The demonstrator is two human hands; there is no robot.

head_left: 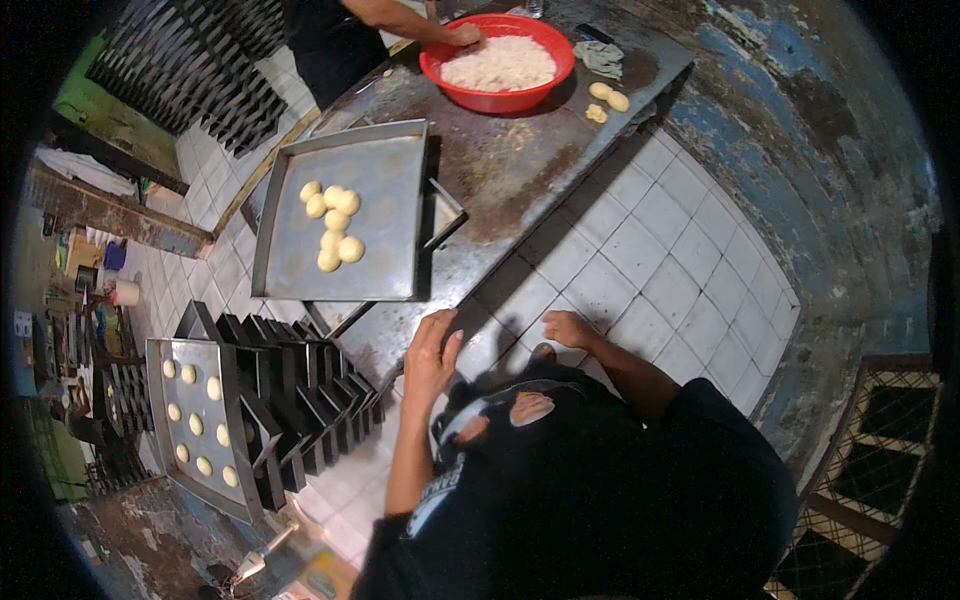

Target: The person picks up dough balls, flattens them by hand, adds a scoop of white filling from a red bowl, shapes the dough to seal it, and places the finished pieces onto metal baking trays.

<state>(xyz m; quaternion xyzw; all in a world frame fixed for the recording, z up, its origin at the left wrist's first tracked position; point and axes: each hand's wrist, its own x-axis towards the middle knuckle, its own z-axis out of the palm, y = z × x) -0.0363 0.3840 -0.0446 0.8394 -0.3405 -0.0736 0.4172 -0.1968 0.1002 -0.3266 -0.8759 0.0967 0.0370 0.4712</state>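
Note:
My left hand (432, 350) is by the near corner of the metal work table (385, 335), its thumb apart from the fingers and nothing in it. Over the tiled floor to the right, my right hand (568, 328) hangs with loosely bent fingers and no visible object in it. Beyond my left hand, a square metal tray (385, 265) rests on the table. Several pale round dough balls (335, 220) sit clustered in its middle, some touching. Part of another metal tray (440, 215) shows beneath it.
A baking tray (190, 350) with spaced dough balls tops a staggered tray stack (310, 400) at left. Across the table, another person's hand (463, 35) reaches into a red basin (500, 100) of pale dough or flour mix. Dough pieces (608, 97) and a cloth (600, 58) lie nearby.

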